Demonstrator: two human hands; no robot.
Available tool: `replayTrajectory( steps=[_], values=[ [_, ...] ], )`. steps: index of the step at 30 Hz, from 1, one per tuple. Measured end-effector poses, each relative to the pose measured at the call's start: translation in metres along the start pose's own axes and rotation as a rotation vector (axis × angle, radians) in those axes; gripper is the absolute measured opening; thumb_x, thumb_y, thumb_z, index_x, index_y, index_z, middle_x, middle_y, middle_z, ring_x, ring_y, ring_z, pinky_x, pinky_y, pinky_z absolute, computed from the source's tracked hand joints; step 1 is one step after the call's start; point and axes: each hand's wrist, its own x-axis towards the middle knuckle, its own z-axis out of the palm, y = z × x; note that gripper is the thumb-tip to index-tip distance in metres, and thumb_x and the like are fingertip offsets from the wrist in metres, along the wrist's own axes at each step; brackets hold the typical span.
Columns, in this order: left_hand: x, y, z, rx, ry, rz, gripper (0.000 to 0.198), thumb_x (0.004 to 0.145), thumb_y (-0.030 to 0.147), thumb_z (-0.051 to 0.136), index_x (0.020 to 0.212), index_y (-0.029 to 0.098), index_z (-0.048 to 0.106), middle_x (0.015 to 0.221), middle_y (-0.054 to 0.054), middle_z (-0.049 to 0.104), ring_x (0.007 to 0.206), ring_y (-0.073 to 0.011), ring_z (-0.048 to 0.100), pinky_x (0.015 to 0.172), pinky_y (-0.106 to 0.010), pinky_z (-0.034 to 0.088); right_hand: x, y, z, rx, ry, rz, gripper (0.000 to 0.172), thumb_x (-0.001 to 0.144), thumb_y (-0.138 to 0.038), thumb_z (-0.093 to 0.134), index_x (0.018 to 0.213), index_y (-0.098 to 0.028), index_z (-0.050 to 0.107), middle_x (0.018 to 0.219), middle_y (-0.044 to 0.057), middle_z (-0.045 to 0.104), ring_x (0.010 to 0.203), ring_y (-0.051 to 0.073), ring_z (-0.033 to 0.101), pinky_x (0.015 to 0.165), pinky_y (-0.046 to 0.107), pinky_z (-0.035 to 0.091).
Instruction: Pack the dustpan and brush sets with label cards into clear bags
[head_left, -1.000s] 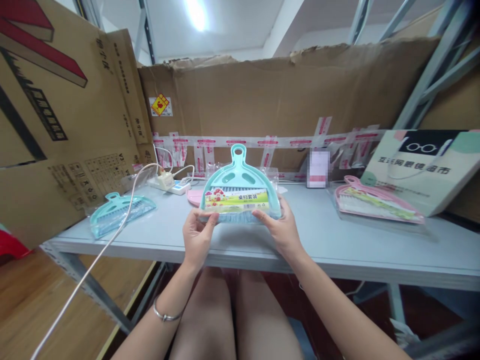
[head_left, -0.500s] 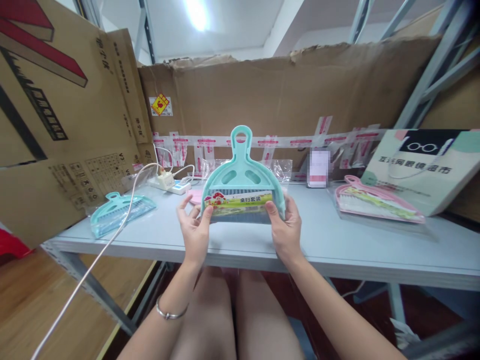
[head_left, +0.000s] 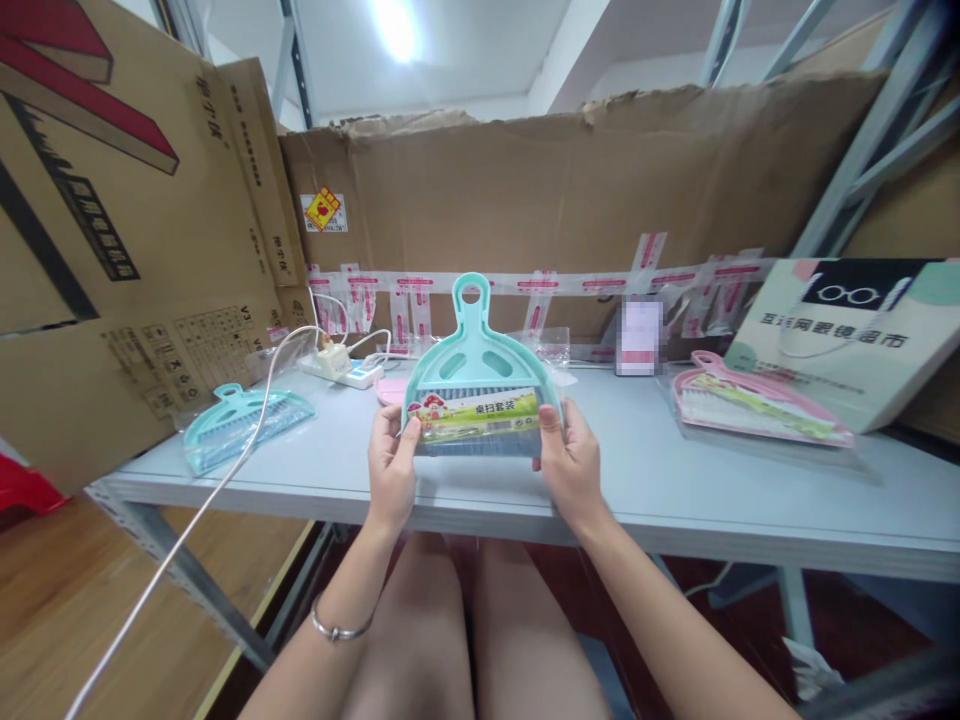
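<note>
Between my two hands a mint-green dustpan and brush set point(head_left: 480, 360) stands upright, handle up, in a clear plastic wrapper. A printed label with red mushrooms crosses its brush bristles. My left hand point(head_left: 394, 465) grips the lower left edge, thumb in front and fingers behind. On the lower right edge, my right hand point(head_left: 570, 460) closes the same way, its thumb over the label's end. Behind the set, part of a pink item point(head_left: 390, 390) shows on the table; the rest of it is hidden.
On the grey table point(head_left: 300, 490) lie a wrapped blue-green dustpan set point(head_left: 244, 428) at left and a wrapped pink one point(head_left: 757, 405) at right. A power strip point(head_left: 360, 374), white cable point(head_left: 214, 500), phone point(head_left: 639, 338) and paper bag point(head_left: 832, 335) are around. Cardboard point(head_left: 562, 190) walls the back.
The dustpan set has come down slightly and shifted a little left, its handle leaning left. My left fingers, partly spread before, are now wrapped closer round its edge.
</note>
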Motion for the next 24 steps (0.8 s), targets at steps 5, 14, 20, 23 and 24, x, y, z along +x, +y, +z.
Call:
replayTrajectory(
  steps=[5, 14, 20, 23, 24],
  values=[
    [0.001, -0.008, -0.003, 0.014, 0.041, 0.002, 0.024, 0.083, 0.034, 0.056, 0.101, 0.02, 0.049, 0.1, -0.003, 0.058, 0.091, -0.0145, 0.058, 0.08, -0.026, 0.048, 0.003, 0.001, -0.001, 0.043, -0.081, -0.002, 0.033, 0.08, -0.053, 0.053, 0.09, -0.021, 0.052, 0.057, -0.006, 0.053, 0.038, 0.008, 0.045, 0.038, 0.021, 0.042],
    [-0.002, 0.0, 0.001, 0.099, -0.034, 0.059, 0.034, 0.081, 0.032, 0.059, 0.109, 0.021, 0.044, 0.106, -0.007, 0.055, 0.095, -0.0152, 0.059, 0.075, -0.024, 0.051, 0.009, -0.006, -0.021, 0.071, -0.052, 0.124, 0.039, 0.073, -0.056, 0.059, 0.081, -0.019, 0.052, 0.06, -0.004, 0.056, 0.035, 0.007, 0.047, 0.032, 0.02, 0.039],
    [-0.004, 0.009, 0.003, 0.092, -0.056, 0.062, 0.027, 0.083, 0.031, 0.056, 0.105, 0.02, 0.045, 0.103, -0.006, 0.054, 0.078, -0.0128, 0.062, 0.057, -0.021, 0.052, 0.057, 0.005, -0.128, 0.016, 0.367, 0.127, 0.029, 0.067, -0.046, 0.068, 0.075, -0.02, 0.057, 0.047, -0.003, 0.053, 0.035, 0.007, 0.048, 0.036, 0.022, 0.037],
    [-0.003, 0.009, 0.004, 0.108, -0.055, 0.066, 0.025, 0.083, 0.03, 0.056, 0.104, 0.02, 0.045, 0.102, -0.005, 0.054, 0.076, -0.0124, 0.063, 0.057, -0.021, 0.052, 0.094, 0.028, -0.205, -0.041, 0.597, 0.185, 0.028, 0.062, -0.041, 0.07, 0.058, -0.018, 0.056, 0.04, -0.001, 0.05, 0.03, 0.006, 0.043, 0.036, 0.028, 0.03],
    [-0.003, 0.009, 0.004, 0.113, -0.055, 0.069, 0.025, 0.083, 0.029, 0.056, 0.104, 0.02, 0.045, 0.102, -0.005, 0.054, 0.076, -0.0122, 0.063, 0.057, -0.021, 0.052, 0.105, 0.036, -0.228, -0.105, 0.627, 0.194, 0.031, 0.062, -0.041, 0.07, 0.052, -0.016, 0.054, 0.037, 0.0, 0.049, 0.029, 0.006, 0.042, 0.036, 0.03, 0.027]
  ],
)
